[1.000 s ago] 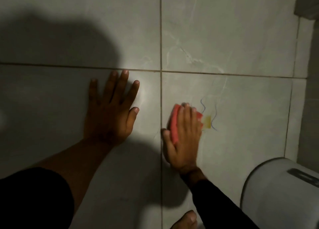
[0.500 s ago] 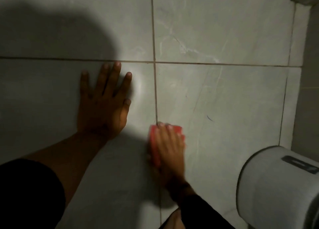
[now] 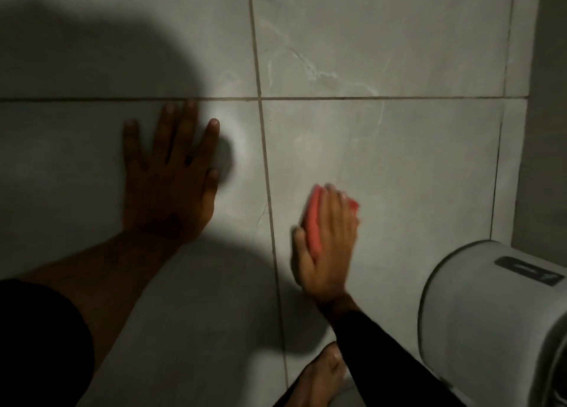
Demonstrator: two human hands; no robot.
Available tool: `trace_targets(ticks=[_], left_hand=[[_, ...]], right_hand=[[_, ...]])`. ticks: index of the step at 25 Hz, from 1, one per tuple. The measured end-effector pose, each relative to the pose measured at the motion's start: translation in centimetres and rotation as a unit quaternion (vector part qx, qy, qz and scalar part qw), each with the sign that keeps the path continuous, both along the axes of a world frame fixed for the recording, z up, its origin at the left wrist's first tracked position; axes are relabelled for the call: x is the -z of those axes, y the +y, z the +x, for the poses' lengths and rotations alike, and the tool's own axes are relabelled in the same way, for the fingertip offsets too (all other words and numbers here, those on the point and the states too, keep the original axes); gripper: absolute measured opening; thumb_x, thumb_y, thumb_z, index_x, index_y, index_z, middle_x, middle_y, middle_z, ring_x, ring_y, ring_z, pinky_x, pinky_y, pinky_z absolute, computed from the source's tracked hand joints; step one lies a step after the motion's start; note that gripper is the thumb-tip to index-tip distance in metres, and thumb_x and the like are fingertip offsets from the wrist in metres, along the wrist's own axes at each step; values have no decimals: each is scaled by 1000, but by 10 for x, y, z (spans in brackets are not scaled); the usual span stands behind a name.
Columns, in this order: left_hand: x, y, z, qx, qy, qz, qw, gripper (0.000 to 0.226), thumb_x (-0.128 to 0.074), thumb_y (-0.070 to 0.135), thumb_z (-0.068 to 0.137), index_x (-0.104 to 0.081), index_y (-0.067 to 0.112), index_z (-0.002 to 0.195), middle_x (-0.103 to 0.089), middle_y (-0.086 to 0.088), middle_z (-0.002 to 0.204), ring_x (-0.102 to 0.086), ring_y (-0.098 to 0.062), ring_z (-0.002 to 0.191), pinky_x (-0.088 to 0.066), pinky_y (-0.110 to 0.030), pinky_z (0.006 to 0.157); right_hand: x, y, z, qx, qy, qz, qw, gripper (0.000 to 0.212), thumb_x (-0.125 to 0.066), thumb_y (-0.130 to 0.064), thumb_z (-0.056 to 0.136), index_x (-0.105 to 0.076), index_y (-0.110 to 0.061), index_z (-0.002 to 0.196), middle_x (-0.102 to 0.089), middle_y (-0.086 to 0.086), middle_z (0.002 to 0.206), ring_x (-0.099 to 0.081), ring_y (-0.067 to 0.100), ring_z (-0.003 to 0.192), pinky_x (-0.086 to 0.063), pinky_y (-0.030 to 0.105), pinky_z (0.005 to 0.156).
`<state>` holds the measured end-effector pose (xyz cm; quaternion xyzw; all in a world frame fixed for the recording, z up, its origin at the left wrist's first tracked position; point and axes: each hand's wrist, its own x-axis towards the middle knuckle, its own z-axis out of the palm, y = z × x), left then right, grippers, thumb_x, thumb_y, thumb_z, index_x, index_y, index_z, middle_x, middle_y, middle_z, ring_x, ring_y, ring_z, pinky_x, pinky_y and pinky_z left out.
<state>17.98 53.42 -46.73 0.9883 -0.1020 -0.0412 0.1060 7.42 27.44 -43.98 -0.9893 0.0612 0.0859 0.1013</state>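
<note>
My right hand (image 3: 328, 244) lies over a red sponge (image 3: 314, 222) and presses it onto the grey marbled floor tile (image 3: 399, 167), fingers laid across the top and thumb against its left side. The sponge sits just right of the vertical grout line (image 3: 267, 176). My left hand (image 3: 171, 179) rests flat on the neighbouring tile to the left, fingers spread, in shadow. The tile around the sponge shows no pen marks.
A white rounded bin or appliance (image 3: 497, 324) with a dark label stands at the lower right. A wall base (image 3: 543, 130) runs along the right edge. My bare foot (image 3: 319, 376) shows at the bottom. A large shadow covers the upper left floor.
The blue squiggles and yellow mark seen a second ago are gone from the tile. My right hand swept the sponge left to the grout line, then back right. The left hand stayed planted.
</note>
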Motion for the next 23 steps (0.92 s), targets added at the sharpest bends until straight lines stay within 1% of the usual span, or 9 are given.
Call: trace_targets(ticks=[2,5,7,11,14,16,17,20,23], left_hand=[[1,1,-1,3,5,0,1000,73,-36,43,106,-16,24,173,-7,-14,183,-7,-39,169,0,-72,128],[2,0,0,8,2,0,1000,73,-34,45,106,-13,24,173,-6,-14,183,-6,-39,169,-2,-74,128],[3,-1,1,6,2,1,1000,75,-33,46,105,-13,25,173,-5,-14,183,-7,-38,169,-3,-74,128],[2,0,0,-1,8,1,1000,75,-35,44,103,-14,25,173,-7,-14,183,-8,-38,169,-4,-75,128],[2,-2,0,5,2,0,1000,74,-34,44,104,-15,24,173,-7,-14,182,-8,-39,169,-4,-75,128],[3,-3,0,3,-7,1,1000,75,-36,44,104,-15,25,173,-7,-14,182,-8,-39,169,-3,-74,128],[4,-1,0,0,-6,3,1000,75,-36,44,104,-15,25,173,-6,-13,183,-7,-38,169,-3,-73,129],[4,-3,0,-4,1,5,1000,75,-37,43,104,-16,26,173,-6,-13,183,-6,-37,169,-2,-73,129],[3,-4,-1,-9,-4,8,1000,72,-39,42,104,-20,25,172,-10,-13,182,-9,-37,169,-4,-73,129]], right_hand=[[-4,-31,-12,118,-22,7,993,74,-37,-44,108,-33,5,164,-27,26,176,-21,44,167,-15,65,137],[7,-35,97,345,-117,0,931,69,-49,-34,103,-44,7,158,-42,29,169,-35,48,161,-21,60,136],[13,10,125,180,-134,-16,974,71,-43,-42,106,-37,-2,165,-35,18,175,-30,38,165,-16,56,138],[-4,45,-19,-91,10,10,996,73,-21,-56,111,-15,-13,171,-14,8,179,-15,32,169,-17,60,138],[-6,-16,-22,179,-45,29,982,65,-42,-36,110,-41,7,158,-39,32,169,-34,50,161,-23,68,133],[4,-18,44,432,-119,0,894,62,-57,-25,107,-44,10,156,-44,32,166,-38,49,159,-23,59,135],[10,1,65,434,-124,-8,892,63,-58,-26,108,-43,8,159,-42,29,169,-36,46,161,-20,55,138],[10,72,24,125,-75,-6,989,70,-43,-42,109,-32,-3,167,-29,17,178,-24,37,167,-14,54,140],[-18,78,-36,-39,34,20,998,69,-47,-43,105,-40,-8,165,-39,15,174,-33,40,163,-32,66,129]])
